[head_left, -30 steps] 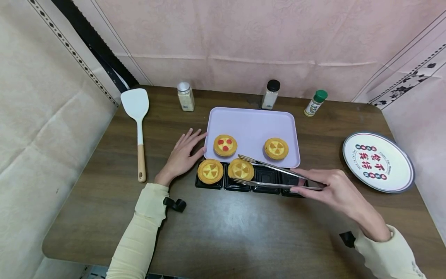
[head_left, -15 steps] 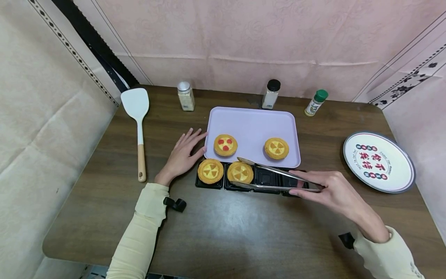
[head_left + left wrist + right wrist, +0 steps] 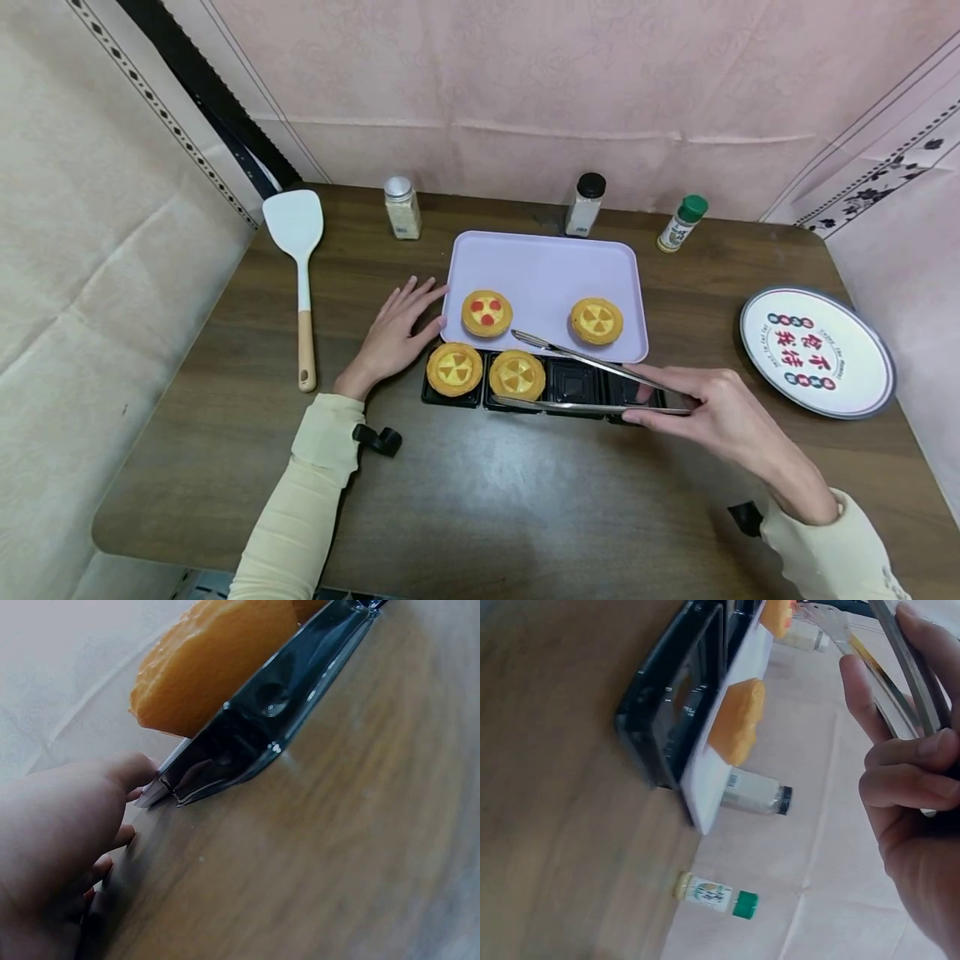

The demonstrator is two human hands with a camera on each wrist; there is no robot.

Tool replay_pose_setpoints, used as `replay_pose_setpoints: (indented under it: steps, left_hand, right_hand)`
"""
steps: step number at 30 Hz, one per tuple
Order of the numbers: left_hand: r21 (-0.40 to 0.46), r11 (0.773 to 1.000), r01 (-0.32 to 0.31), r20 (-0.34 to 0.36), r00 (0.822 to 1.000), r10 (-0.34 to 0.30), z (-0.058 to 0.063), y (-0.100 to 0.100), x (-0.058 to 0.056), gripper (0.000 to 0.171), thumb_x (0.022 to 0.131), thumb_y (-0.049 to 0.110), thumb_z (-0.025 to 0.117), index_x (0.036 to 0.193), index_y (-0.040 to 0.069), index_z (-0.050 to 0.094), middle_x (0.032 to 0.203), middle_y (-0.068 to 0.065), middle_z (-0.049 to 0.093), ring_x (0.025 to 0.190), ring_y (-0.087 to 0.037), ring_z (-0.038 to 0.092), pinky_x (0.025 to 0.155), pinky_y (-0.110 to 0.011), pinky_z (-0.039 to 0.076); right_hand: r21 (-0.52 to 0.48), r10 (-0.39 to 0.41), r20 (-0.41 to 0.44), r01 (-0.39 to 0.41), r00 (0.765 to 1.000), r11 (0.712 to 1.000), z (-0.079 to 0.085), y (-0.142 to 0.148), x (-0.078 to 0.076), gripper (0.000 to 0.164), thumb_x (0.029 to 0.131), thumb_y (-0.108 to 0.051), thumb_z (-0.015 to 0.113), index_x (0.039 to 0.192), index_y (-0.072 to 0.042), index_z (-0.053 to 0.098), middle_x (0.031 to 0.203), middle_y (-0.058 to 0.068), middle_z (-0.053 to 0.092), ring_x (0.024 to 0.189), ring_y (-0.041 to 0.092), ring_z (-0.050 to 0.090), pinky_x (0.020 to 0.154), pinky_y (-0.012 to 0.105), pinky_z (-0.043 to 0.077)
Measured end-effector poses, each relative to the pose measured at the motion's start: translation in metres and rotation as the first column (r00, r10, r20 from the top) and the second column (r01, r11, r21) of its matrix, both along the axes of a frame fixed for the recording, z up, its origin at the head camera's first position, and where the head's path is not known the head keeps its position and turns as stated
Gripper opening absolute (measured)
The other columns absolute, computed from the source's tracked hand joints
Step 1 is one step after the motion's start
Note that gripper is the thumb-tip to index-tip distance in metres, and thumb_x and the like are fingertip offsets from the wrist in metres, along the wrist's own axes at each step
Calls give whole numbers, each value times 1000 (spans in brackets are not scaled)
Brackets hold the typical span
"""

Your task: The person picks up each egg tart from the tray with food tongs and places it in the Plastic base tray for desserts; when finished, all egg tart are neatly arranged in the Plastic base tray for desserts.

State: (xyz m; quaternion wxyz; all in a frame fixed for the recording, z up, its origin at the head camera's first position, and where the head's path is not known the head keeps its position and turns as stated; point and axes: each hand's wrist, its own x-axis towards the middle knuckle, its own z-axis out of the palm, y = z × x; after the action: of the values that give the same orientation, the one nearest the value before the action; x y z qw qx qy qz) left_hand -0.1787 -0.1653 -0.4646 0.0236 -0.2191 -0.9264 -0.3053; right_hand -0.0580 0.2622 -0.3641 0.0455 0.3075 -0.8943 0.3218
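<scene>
My right hand grips metal tongs. Their two arms stand apart on the far and near sides of a yellow egg tart in the black compartment tray. Another tart fills that tray's leftmost compartment. Behind it lies a lilac tray bearing a tart with red dots and a plain yellow tart. My left hand lies with fingers extended at the lilac tray's left edge; in the left wrist view its thumb touches the tray's corner.
A white spatula with a wooden handle lies at left. Along the back stand a silver-capped jar, a black-capped jar and a green-capped bottle. A round white plate with red characters sits at right.
The tongs' arms have spread wider, with the near arm shifting toward the tray's front edge. The tart between them stays in its compartment. My left hand stays in place.
</scene>
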Motion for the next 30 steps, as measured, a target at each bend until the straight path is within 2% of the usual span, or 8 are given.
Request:
replay_pose_setpoints:
  steps: [7, 10, 14, 20, 26, 30]
  left_hand:
    - [1, 1000, -9, 15, 1000, 9, -1, -2, 1, 54, 102, 42, 51, 151, 26, 40, 158, -6, 30, 148, -26, 10, 117, -48, 4]
    - [1, 1000, -13, 19, 1000, 13, -1, -3, 1, 53, 102, 42, 51, 151, 26, 40, 158, -5, 30, 148, -26, 10, 117, -48, 4]
    - [6, 1000, -8, 9, 1000, 8, -1, -3, 1, 53, 102, 42, 51, 151, 25, 41, 157, -6, 31, 148, -27, 11, 117, -48, 4]
    - [8, 1000, 8, -9, 1000, -8, -2, -2, 1, 53, 102, 42, 50, 151, 24, 41, 157, -8, 31, 148, -29, 12, 117, -49, 5]
    - [9, 1000, 14, -15, 1000, -14, -2, -1, -1, 53, 102, 41, 51, 151, 23, 41, 157, -8, 31, 148, -28, 12, 117, -50, 6]
    - [9, 1000, 16, -12, 1000, -16, -2, -1, -1, 53, 102, 40, 50, 151, 23, 41, 157, -8, 31, 148, -28, 12, 117, -49, 5]
  right_hand:
    - [-28, -86, -50, 85, 995, 996, 10, -15, -11, 51, 77, -22, 86, 125, -19, 70, 88, -17, 68, 45, -2, 28, 41, 15, 26]
    - [-26, -132, -70, 130, 989, 991, 6, -27, -22, 49, 78, -27, 85, 124, -15, 70, 88, -12, 70, 48, -1, 39, 44, 15, 33]
    - [-28, -166, -35, 165, 986, 986, -3, -43, -35, 51, 81, -34, 82, 124, -11, 70, 89, -7, 72, 56, 7, 50, 44, 19, 37]
    - [-20, -178, 27, 178, 984, 984, -12, -56, -48, 51, 81, -38, 80, 122, -9, 71, 92, -1, 73, 59, 10, 51, 39, 24, 29]
    - [5, -180, 51, 180, 982, 984, -14, -60, -51, 50, 83, -41, 78, 123, -12, 71, 86, -4, 72, 44, 7, 38, 39, 25, 28]
    - [0, -178, 57, 178, 982, 984, -14, -60, -51, 48, 84, -40, 77, 123, -11, 71, 85, -3, 72, 41, 4, 30, 37, 25, 27]
